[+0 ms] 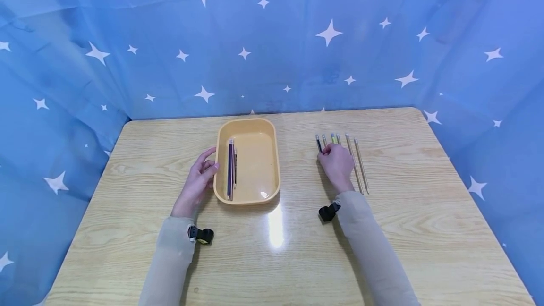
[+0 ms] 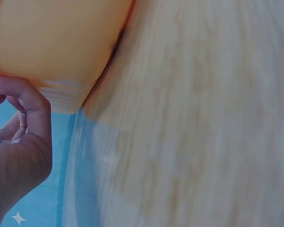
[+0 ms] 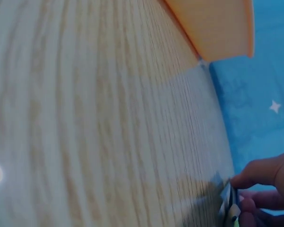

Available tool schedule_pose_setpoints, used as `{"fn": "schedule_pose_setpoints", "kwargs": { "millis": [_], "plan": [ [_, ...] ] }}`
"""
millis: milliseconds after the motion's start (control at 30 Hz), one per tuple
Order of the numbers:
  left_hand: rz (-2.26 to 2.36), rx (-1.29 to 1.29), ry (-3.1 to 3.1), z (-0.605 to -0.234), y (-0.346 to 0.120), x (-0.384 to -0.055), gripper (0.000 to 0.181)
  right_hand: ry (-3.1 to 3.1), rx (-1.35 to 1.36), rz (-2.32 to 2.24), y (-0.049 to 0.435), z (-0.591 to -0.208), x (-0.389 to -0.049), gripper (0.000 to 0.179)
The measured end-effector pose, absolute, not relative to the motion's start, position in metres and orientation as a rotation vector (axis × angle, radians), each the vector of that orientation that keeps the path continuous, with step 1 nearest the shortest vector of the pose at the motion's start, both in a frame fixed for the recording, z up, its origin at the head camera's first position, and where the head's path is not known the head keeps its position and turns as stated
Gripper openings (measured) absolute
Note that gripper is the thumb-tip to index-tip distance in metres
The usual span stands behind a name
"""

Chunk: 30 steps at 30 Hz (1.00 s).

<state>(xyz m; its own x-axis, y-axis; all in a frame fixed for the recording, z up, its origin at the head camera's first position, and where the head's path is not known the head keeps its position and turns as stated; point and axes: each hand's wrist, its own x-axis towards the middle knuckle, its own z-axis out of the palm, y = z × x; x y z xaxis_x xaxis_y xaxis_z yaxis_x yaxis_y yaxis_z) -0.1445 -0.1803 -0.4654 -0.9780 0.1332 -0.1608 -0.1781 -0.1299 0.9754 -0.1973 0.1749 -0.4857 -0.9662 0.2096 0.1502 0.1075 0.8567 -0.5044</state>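
A peach-coloured plastic tray (image 1: 259,164) stands left of the table's middle; several dark pencils (image 1: 230,169) lie lengthwise along its left side. My left hand (image 1: 201,171) holds the tray by its left rim, the thumb at the edge and bent fingers against the outer wall. To the right, my right hand (image 1: 336,162) pinches a dark pencil (image 1: 318,143), the leftmost in a row. That pencil's lower part also shows between thumb and fingers in the right wrist view. Beside it lie several gold-coloured pencils (image 1: 360,164), some partly covered by the hand.
Everything rests on a light wood-grain table (image 1: 272,268). A blue curtain with white stars (image 1: 289,51) hangs behind and at both sides. Each wrist carries a small black camera (image 1: 204,235).
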Motion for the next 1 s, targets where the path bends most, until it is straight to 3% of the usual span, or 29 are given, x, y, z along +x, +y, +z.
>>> {"fn": "schedule_pose_setpoints", "kwargs": {
  "millis": [1000],
  "plan": [
    [2.227, -0.043, 1.921, -0.4656, -0.1796, -0.1459, 0.051, -2.799, -0.252, 0.850, 0.1748, -0.4841, -0.1958, 0.012]
  ]
}}
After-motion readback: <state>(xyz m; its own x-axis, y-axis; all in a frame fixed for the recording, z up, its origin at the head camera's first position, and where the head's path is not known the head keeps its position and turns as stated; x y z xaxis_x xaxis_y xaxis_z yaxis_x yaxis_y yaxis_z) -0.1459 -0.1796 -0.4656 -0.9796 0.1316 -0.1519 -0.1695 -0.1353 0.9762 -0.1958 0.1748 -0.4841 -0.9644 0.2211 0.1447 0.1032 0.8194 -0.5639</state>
